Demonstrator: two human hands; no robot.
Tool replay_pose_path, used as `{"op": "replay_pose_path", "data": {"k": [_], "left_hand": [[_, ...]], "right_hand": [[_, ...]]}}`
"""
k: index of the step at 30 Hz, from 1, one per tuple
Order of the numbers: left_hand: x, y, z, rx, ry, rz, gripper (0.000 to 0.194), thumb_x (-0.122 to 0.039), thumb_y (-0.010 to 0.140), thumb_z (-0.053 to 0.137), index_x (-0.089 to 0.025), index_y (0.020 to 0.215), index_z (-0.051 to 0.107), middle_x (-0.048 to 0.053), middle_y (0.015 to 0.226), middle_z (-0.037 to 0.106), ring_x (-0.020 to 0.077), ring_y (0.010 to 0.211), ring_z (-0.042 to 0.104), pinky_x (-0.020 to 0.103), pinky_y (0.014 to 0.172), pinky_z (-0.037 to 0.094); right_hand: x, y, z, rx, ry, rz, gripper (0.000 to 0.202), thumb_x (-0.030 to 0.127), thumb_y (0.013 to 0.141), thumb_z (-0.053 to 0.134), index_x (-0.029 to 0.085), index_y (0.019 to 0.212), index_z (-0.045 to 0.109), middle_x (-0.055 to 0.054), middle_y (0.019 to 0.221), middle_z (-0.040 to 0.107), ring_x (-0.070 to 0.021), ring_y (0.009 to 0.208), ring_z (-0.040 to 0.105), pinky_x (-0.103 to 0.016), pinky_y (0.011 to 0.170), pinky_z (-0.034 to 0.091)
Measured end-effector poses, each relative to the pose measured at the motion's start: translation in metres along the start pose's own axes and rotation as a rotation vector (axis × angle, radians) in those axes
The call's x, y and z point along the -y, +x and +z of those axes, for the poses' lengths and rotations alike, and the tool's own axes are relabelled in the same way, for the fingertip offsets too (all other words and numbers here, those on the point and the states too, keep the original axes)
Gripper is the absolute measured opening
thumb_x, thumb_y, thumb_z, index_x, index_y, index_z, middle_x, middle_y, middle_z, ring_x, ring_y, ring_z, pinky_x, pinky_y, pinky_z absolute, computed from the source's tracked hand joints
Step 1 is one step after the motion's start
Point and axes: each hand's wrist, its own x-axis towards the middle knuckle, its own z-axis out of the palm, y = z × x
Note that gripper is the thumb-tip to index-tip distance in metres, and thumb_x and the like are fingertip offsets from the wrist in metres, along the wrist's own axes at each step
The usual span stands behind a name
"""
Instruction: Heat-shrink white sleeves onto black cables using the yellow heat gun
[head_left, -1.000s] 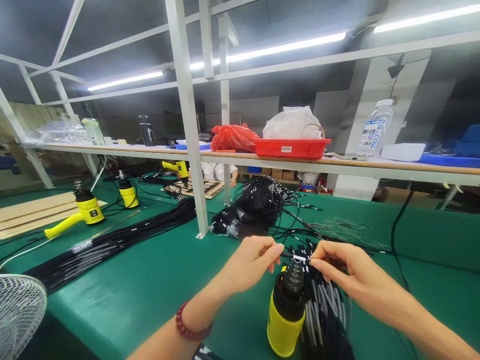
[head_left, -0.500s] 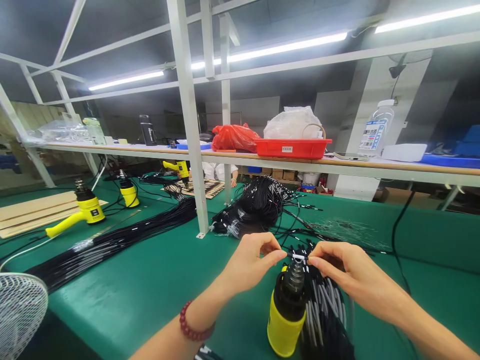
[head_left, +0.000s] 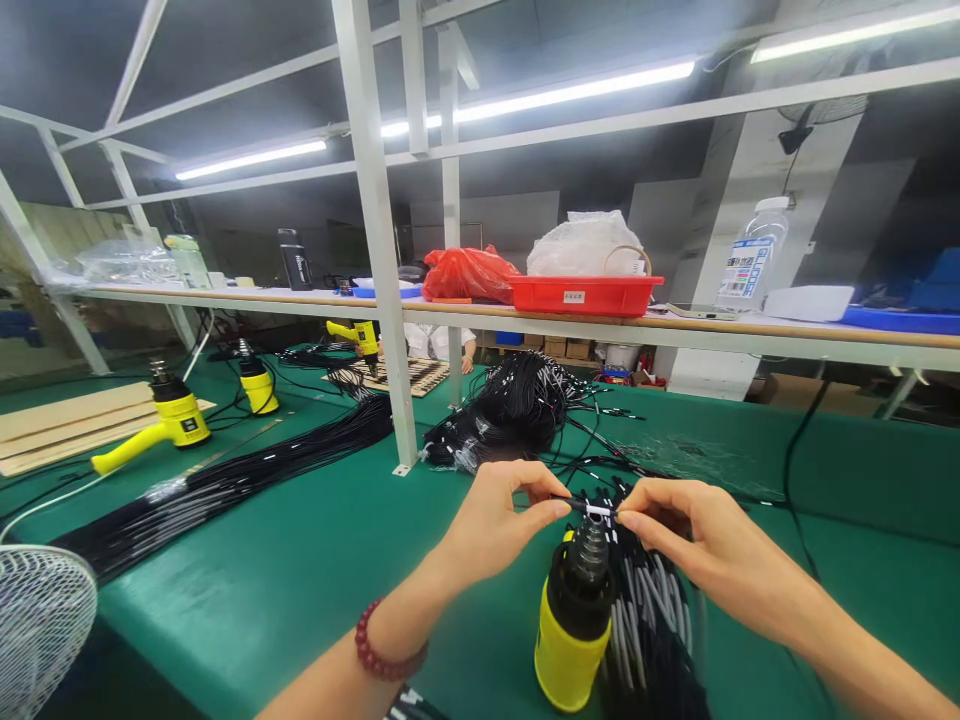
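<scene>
Between my two hands a thin black cable with a white sleeve (head_left: 598,511) is stretched level, just above the metal nozzle of an upright yellow and black heat gun (head_left: 574,630). My left hand (head_left: 510,515) pinches the cable's left part between thumb and finger. On the sleeve's right side, my right hand (head_left: 686,525) pinches the cable the same way. Behind and right of the heat gun lies a bundle of black cables with grey sleeves (head_left: 652,620). A dark red bead bracelet (head_left: 386,645) circles my left wrist.
A large heap of black cables (head_left: 517,410) lies behind my hands, beside a white post (head_left: 382,250). More heat guns (head_left: 176,415) and a long cable bundle (head_left: 225,485) are left. A shelf holds a red tray (head_left: 585,296). Another person's hand (head_left: 468,360) shows across the table.
The cable's left end has risen slightly with my left hand, so more black shows left of the white sleeve. My right hand has hardly moved.
</scene>
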Motion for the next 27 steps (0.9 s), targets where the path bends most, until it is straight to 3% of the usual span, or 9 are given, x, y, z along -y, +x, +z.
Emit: {"op": "replay_pose_path", "data": {"k": [18, 22, 25, 27], "left_hand": [[-0.007, -0.001, -0.003, -0.036, 0.142, 0.091, 0.013, -0.007, 0.078, 0.071, -0.019, 0.078, 0.072, -0.001, 0.077, 0.07, 0.0164, 0.078, 0.061, 0.028, 0.072, 0.044], [-0.01, -0.003, -0.006, -0.013, 0.095, 0.021, 0.005, -0.019, 0.085, 0.066, -0.018, 0.088, 0.07, -0.001, 0.076, 0.067, 0.0156, 0.075, 0.059, 0.026, 0.067, 0.043], [-0.012, -0.006, -0.008, 0.059, 0.083, -0.029, 0.019, -0.034, 0.095, 0.055, -0.018, 0.1, 0.065, -0.002, 0.072, 0.064, 0.0147, 0.069, 0.057, 0.025, 0.061, 0.04], [-0.012, -0.007, -0.009, 0.116, 0.11, -0.039, 0.032, -0.039, 0.1, 0.044, -0.017, 0.088, 0.064, -0.001, 0.068, 0.062, 0.0141, 0.065, 0.056, 0.025, 0.061, 0.039]], "right_hand": [[0.0, -0.001, 0.0, -0.004, -0.051, -0.007, 0.032, 0.043, 0.091, 0.047, 0.022, 0.075, 0.065, -0.001, 0.068, 0.063, -0.0181, 0.062, 0.052, -0.027, 0.056, 0.036], [-0.001, -0.003, -0.001, -0.001, -0.051, 0.001, 0.034, 0.045, 0.092, 0.046, 0.023, 0.075, 0.065, -0.001, 0.069, 0.062, -0.0185, 0.064, 0.052, -0.028, 0.056, 0.036], [-0.001, -0.003, 0.0, 0.001, 0.018, -0.027, 0.035, 0.047, 0.093, 0.047, 0.022, 0.074, 0.062, -0.001, 0.069, 0.06, -0.0182, 0.066, 0.05, -0.027, 0.058, 0.038], [-0.001, -0.003, 0.001, 0.01, 0.062, -0.039, 0.035, 0.046, 0.094, 0.047, 0.022, 0.074, 0.061, 0.0, 0.07, 0.059, -0.0177, 0.066, 0.05, -0.027, 0.058, 0.039]]}}
